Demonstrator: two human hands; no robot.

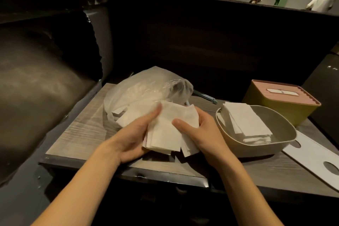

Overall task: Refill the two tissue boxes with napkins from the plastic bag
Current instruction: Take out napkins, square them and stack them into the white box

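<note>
A stack of white napkins sits between both hands above the table's near edge. My left hand grips its left side, and my right hand grips the right side with the thumb on top. Behind them lies a clear plastic bag with more napkins inside. To the right, an open beige tissue box holds a pile of napkins. A closed yellow tissue box with a pink slotted lid stands behind it.
A white flat lid with round holes lies at the right on the grey wooden table. A pen lies behind the bag. A dark padded seat is at left, a dark partition behind. People are in the far background.
</note>
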